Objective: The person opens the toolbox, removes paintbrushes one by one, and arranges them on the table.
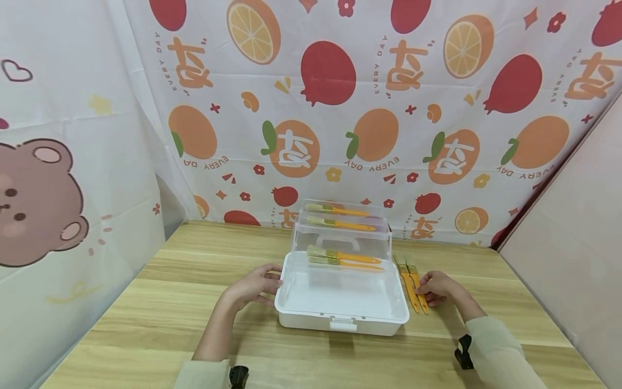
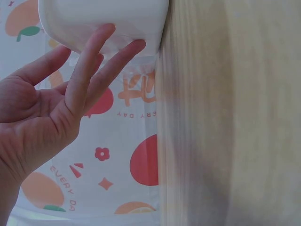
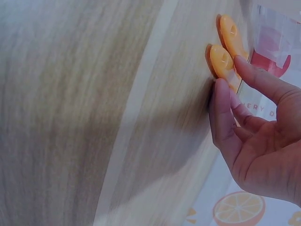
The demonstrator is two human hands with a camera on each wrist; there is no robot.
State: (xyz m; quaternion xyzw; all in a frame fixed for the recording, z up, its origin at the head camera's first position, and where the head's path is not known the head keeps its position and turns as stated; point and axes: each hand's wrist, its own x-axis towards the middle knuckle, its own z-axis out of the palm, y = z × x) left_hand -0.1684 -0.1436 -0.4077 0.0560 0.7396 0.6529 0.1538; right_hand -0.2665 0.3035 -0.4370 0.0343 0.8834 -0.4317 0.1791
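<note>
A white plastic storage box (image 1: 340,297) stands on the table with its clear upper part (image 1: 350,237) raised at the back. Straight fingers of my left hand (image 1: 255,286) touch the box's left side; the left wrist view shows the fingertips against its white wall (image 2: 136,14). To the right of the box, two paintbrushes with orange handles lie side by side, bristles pointing away. My right hand (image 1: 437,289) pinches the handle of the right-hand paintbrush (image 1: 418,292) between thumb and fingers. The other paintbrush (image 1: 407,283) lies just left of it, nearer the box.
Two paintbrushes, an upper one (image 1: 352,212) and a lower one (image 1: 357,227), lie on the clear tiers. Another pair of paintbrushes (image 1: 359,258) sits at the box's back edge. A fruit-patterned cloth (image 1: 330,129) hangs behind the wooden table (image 1: 194,286).
</note>
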